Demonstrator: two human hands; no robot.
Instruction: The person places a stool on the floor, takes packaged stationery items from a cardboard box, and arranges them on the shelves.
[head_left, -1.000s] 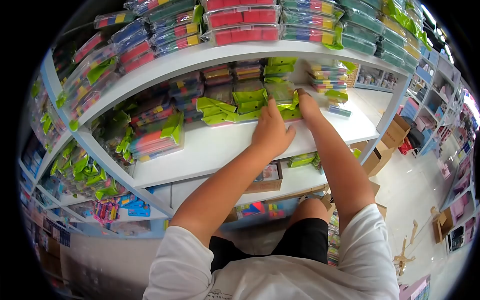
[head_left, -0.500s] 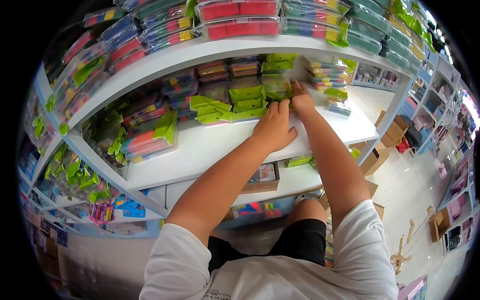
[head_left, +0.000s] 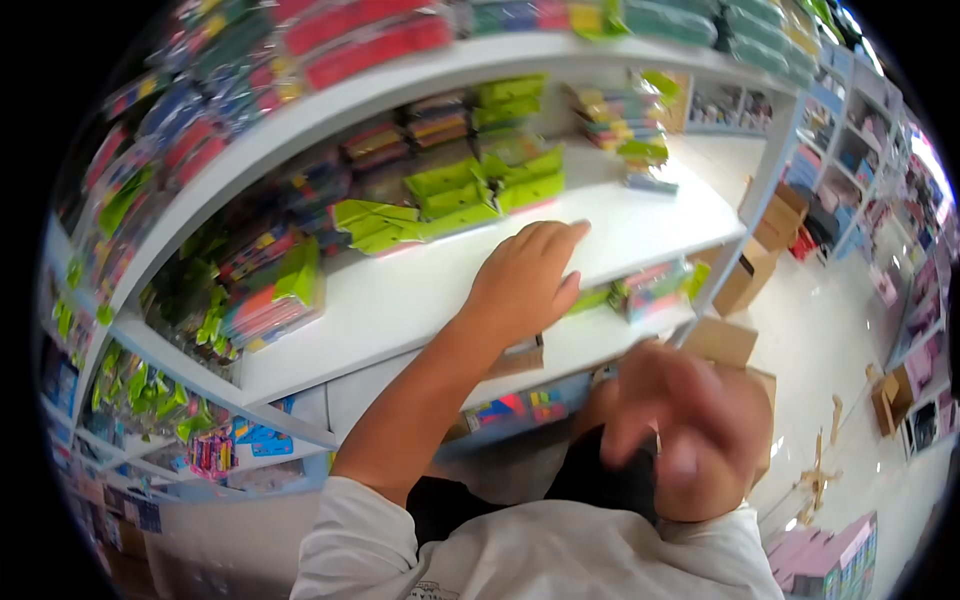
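Note:
My left hand (head_left: 525, 285) is over the white shelf (head_left: 400, 290), fingers stretched out and thumb apart, with nothing in it. Behind it lie clear packs with bright green tops (head_left: 455, 190), in a row along the shelf, a little apart from my fingertips. My right hand (head_left: 690, 425) is raised in front of my body, near my lap. Motion smears its fingers, and no object shows in it. Beyond my left hand, a stack of colourful packs (head_left: 615, 120) stands at the shelf's far right end.
Red packs (head_left: 380, 50) fill the shelf above. Packs with green tops (head_left: 650, 290) lie on the lower shelf. Cardboard boxes (head_left: 740, 275) stand at the right, beside a tiled floor (head_left: 800, 350). A wooden stand (head_left: 820, 465) is on the floor.
My right hand has left the packs and come back towards my body. My left hand has drawn away from the green tops. The view has shifted and blurred.

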